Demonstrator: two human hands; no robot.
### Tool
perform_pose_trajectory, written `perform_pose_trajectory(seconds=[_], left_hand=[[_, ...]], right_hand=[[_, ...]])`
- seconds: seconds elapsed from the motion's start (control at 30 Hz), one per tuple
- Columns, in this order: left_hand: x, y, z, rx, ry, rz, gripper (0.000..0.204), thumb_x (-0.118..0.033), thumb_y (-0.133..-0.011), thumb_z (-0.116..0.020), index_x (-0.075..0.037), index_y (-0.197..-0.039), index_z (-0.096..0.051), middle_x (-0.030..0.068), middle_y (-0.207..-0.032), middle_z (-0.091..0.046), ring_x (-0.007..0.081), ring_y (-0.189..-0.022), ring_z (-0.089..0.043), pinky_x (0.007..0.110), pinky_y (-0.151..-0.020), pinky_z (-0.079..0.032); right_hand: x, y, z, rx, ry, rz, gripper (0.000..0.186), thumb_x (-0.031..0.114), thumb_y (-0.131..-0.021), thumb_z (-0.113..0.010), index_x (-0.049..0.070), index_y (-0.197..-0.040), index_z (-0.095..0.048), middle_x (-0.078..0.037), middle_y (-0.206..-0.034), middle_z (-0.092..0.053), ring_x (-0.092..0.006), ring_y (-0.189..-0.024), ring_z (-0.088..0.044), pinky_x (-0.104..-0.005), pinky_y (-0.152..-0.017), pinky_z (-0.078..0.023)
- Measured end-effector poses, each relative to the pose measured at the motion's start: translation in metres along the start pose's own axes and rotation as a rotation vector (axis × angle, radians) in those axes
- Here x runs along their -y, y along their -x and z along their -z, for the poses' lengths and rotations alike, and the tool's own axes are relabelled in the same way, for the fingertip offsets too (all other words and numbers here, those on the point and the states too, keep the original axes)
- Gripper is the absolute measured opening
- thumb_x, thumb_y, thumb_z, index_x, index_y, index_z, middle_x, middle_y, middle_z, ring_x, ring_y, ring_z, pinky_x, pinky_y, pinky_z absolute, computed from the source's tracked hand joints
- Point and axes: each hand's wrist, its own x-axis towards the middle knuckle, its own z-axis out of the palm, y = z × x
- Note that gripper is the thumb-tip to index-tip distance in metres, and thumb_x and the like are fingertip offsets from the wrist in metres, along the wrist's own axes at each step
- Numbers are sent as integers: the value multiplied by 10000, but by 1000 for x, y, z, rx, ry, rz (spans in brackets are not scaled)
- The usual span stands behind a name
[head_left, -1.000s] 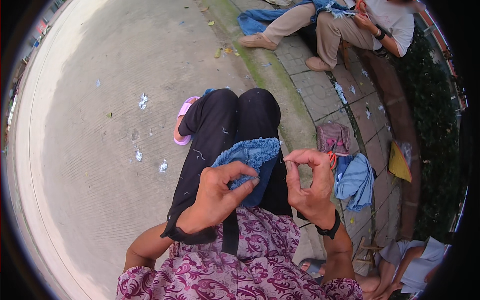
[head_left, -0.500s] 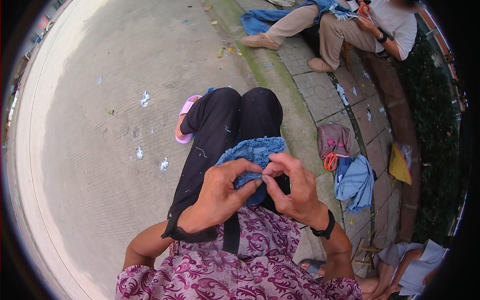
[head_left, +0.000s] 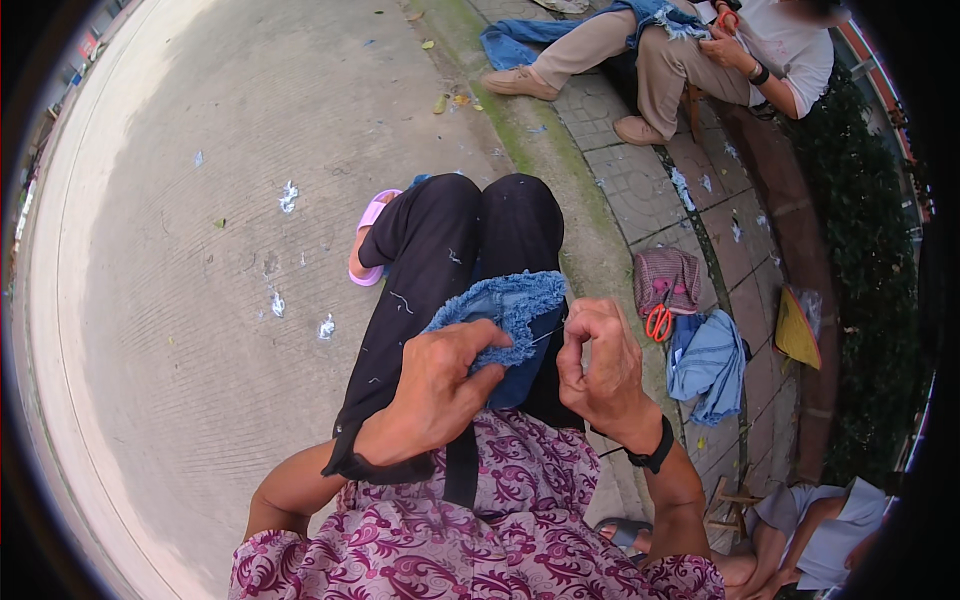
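A piece of blue denim (head_left: 490, 297) with a frayed, fluffy edge lies over my dark trousers at the knees. My left hand (head_left: 445, 375) pinches the denim by its near edge between thumb and fingers. To the right, my right hand (head_left: 602, 370) is closed in a pinch on a thin pale thread (head_left: 545, 336). The thread runs taut from the frayed edge to the right fingertips. Under my hands, more of the denim hangs between my thighs, partly hidden.
Orange-handled scissors (head_left: 658, 322) lie by a pinkish knitted bag (head_left: 667, 280) on the paving, with folded light-blue denim (head_left: 708, 370) beside them. A co-worker (head_left: 735, 60) sits at the upper right with denim and scissors. Another person (head_left: 800, 540) sits at the lower right. Lint tufts (head_left: 289, 196) dot the ground.
My right hand has moved right, away from my left, drawing a thread out from the denim's edge. My left hand keeps its hold on the denim.
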Motion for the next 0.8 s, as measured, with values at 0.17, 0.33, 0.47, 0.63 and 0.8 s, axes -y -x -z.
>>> perform_pose_trajectory(seconds=[0.17,0.33,0.47,0.63,0.8], left_hand=[[2,4,3,1,77,52,236,33,-782,-713,42,-1017,-693,155,-831,-701,169,-747,-696,304,-647,-510],[5,4,-4,-33,128,27,233,-32,-785,-707,1,-1015,-686,182,-910,-705,354,-793,-689,395,-672,-517],[6,4,-6,-22,63,-57,259,-32,-774,-717,-24,-1031,-691,154,-813,-655,317,-724,-660,388,-621,-492],[7,4,-7,-37,34,-102,264,-36,-764,-725,-39,-1027,-693,123,-735,-597,285,-639,-613,379,-559,-457],[4,3,-10,-28,23,-109,267,-40,-757,-730,-39,-1022,-691,120,-732,-597,277,-620,-610,379,-542,-450]], right_hand=[[-7,2,18,-176,50,-177,365,-175,-782,-601,-11,-1086,-485,-140,-898,-563,-266,-746,-569,-364,-684,-487],[3,3,23,5,-149,-228,481,-91,-805,-721,-21,-1246,-543,-145,-1044,-685,-275,-863,-658,-354,-768,-543],[9,2,8,11,-259,-170,472,-51,-793,-766,-17,-1226,-580,-126,-967,-711,-273,-863,-673,-359,-762,-551],[11,3,-1,-82,-217,-113,397,-122,-756,-727,-14,-1128,-642,-108,-873,-694,-268,-774,-671,-348,-674,-544],[14,3,11,-126,-74,-70,431,-124,-722,-712,-18,-1135,-651,-110,-874,-696,-272,-774,-674,-344,-666,-545]])
